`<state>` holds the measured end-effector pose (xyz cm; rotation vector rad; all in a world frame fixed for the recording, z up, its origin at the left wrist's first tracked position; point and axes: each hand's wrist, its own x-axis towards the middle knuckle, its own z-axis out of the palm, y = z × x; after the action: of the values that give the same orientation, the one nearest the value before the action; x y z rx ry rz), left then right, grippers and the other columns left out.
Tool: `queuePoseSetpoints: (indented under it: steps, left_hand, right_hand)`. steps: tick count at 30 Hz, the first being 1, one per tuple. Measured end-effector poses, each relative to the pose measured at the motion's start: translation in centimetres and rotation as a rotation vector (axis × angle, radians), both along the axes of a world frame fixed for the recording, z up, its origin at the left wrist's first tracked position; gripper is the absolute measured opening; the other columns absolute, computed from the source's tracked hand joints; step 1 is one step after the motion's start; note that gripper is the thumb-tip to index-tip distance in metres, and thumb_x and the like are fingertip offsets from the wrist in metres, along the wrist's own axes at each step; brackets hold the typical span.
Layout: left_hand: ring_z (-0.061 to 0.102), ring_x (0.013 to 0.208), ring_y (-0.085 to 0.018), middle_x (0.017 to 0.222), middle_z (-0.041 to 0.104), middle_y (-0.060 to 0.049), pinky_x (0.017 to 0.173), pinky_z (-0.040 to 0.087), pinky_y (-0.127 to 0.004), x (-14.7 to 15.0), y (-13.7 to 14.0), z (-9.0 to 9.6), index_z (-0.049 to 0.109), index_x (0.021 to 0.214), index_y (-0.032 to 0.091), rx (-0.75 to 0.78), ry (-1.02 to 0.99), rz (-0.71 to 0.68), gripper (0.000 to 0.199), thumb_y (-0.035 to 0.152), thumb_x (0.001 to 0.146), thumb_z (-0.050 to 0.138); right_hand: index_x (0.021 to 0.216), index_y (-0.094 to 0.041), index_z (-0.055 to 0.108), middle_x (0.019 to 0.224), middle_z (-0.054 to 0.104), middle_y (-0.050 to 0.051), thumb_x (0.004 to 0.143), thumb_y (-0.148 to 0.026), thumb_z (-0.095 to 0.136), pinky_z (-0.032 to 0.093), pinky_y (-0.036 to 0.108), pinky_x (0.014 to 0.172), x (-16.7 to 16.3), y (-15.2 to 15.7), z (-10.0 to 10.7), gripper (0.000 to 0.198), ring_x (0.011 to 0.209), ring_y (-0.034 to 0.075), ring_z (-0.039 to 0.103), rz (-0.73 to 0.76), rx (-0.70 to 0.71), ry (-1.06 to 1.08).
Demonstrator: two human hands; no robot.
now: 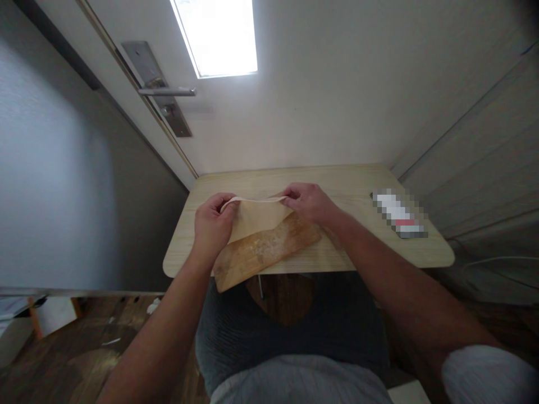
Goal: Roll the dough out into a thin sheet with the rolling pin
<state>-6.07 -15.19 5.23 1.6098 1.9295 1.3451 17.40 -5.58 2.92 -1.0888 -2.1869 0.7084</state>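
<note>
A thin, pale sheet of dough [261, 216] is stretched between my two hands, its far edge lifted and sagging slightly in the middle. My left hand [216, 220] pinches the left end of that edge between thumb and fingers. At the right end, my right hand [309, 202] has the edge in a similar pinch. Below lies a wooden board [265, 249] with whitish, flour-like smears, set at a slant; its near left corner sticks out past the table's front edge. The sheet covers the board's far part.
The light wood table [349, 185] stands against a white door with a metal handle [168, 91] and a bright window pane. A blurred-out flat object, maybe a phone [398, 213], lies on the table's right. My legs [349, 314] are under the front edge.
</note>
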Motion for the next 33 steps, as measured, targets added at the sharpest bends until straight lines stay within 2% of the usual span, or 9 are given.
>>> queuePoseSetpoints:
  steps: [5, 11, 17, 20, 22, 25, 28, 30, 33]
  left_hand:
    - [0.062, 0.072, -0.014, 0.078, 0.072, 0.001, 0.064, 0.047, -0.024, -0.7, 0.9, 1.0, 0.076, 0.086, 0.02, 0.081, -0.034, 0.031, 0.019, 0.035, 0.083, 0.065]
    - [0.057, 0.062, -0.012, 0.071, 0.067, 0.002, 0.054, 0.044, -0.022, -1.9, 1.5, 2.0, 0.074, 0.088, 0.02, 0.151, -0.088, 0.067, 0.019, 0.037, 0.083, 0.067]
    - [0.055, 0.06, -0.009, 0.071, 0.066, 0.003, 0.054, 0.044, -0.02, -3.1, 1.8, 4.1, 0.074, 0.087, 0.019, 0.237, -0.136, 0.099, 0.013, 0.031, 0.082, 0.071]
    - [0.056, 0.062, -0.008, 0.072, 0.066, 0.005, 0.057, 0.046, -0.02, -3.6, 1.0, 5.1, 0.075, 0.09, 0.016, 0.263, -0.141, 0.099, 0.015, 0.029, 0.083, 0.072]
    - [0.057, 0.064, -0.008, 0.074, 0.067, 0.005, 0.06, 0.048, -0.02, -3.4, -0.6, 5.2, 0.074, 0.093, 0.016, 0.268, -0.127, 0.088, 0.016, 0.029, 0.085, 0.071]
    - [0.063, 0.072, -0.011, 0.083, 0.072, 0.003, 0.066, 0.05, -0.022, -2.2, -4.2, 3.9, 0.076, 0.095, 0.019, 0.285, -0.055, 0.084, 0.014, 0.028, 0.086, 0.069]
    - [0.068, 0.085, -0.015, 0.093, 0.076, 0.001, 0.077, 0.054, -0.026, -0.3, -7.8, 1.3, 0.076, 0.096, 0.023, 0.144, 0.003, -0.057, 0.014, 0.026, 0.087, 0.066]
    - [0.069, 0.087, -0.017, 0.094, 0.076, -0.001, 0.078, 0.055, -0.028, 0.9, -9.0, -0.6, 0.075, 0.097, 0.023, 0.014, -0.048, -0.15, 0.016, 0.025, 0.087, 0.063]
    - [0.069, 0.086, -0.019, 0.091, 0.076, -0.003, 0.079, 0.056, -0.03, 2.3, -8.9, -2.7, 0.074, 0.092, 0.021, -0.076, -0.161, -0.247, 0.015, 0.024, 0.087, 0.06]
  right_hand:
    - [0.086, -0.017, 0.075, 0.074, 0.069, 0.001, 0.085, -0.033, 0.065, 0.038, 0.026, 0.064, -0.6, 0.6, 1.8, 0.02, 0.066, 0.012, 0.056, -0.052, 0.002, 0.068]
    - [0.087, -0.016, 0.074, 0.075, 0.069, 0.001, 0.084, -0.034, 0.065, 0.039, 0.026, 0.063, -1.8, 1.2, 3.3, 0.021, 0.067, 0.013, 0.057, -0.029, 0.031, 0.142]
    - [0.088, -0.013, 0.073, 0.079, 0.069, 0.002, 0.083, -0.032, 0.066, 0.041, 0.026, 0.067, -3.8, 2.5, 5.2, 0.021, 0.072, 0.013, 0.056, -0.007, 0.067, 0.182]
    - [0.088, -0.013, 0.073, 0.077, 0.069, 0.002, 0.084, -0.033, 0.066, 0.04, 0.025, 0.066, -4.9, 2.7, 5.9, 0.022, 0.072, 0.013, 0.056, 0.009, 0.057, 0.207]
    - [0.089, -0.013, 0.072, 0.077, 0.068, 0.002, 0.085, -0.035, 0.066, 0.04, 0.025, 0.066, -5.2, 2.1, 5.9, 0.024, 0.072, 0.013, 0.056, 0.033, 0.047, 0.228]
    - [0.092, -0.014, 0.073, 0.08, 0.069, 0.002, 0.087, -0.038, 0.066, 0.042, 0.026, 0.068, -4.3, -0.4, 4.8, 0.025, 0.074, 0.013, 0.057, 0.059, 0.03, 0.242]
    - [0.091, -0.019, 0.074, 0.087, 0.073, 0.002, 0.088, -0.038, 0.065, 0.047, 0.029, 0.076, -1.8, -3.9, 2.2, 0.021, 0.08, 0.016, 0.062, -0.006, -0.011, 0.196]
    - [0.09, -0.021, 0.076, 0.088, 0.074, 0.002, 0.088, -0.038, 0.065, 0.049, 0.031, 0.077, 0.2, -5.9, 0.0, 0.02, 0.081, 0.018, 0.065, -0.063, -0.062, 0.135]
    - [0.093, -0.023, 0.077, 0.093, 0.075, 0.003, 0.087, -0.037, 0.063, 0.052, 0.031, 0.075, 2.6, -7.5, -2.9, 0.02, 0.082, 0.019, 0.067, -0.13, -0.166, 0.091]
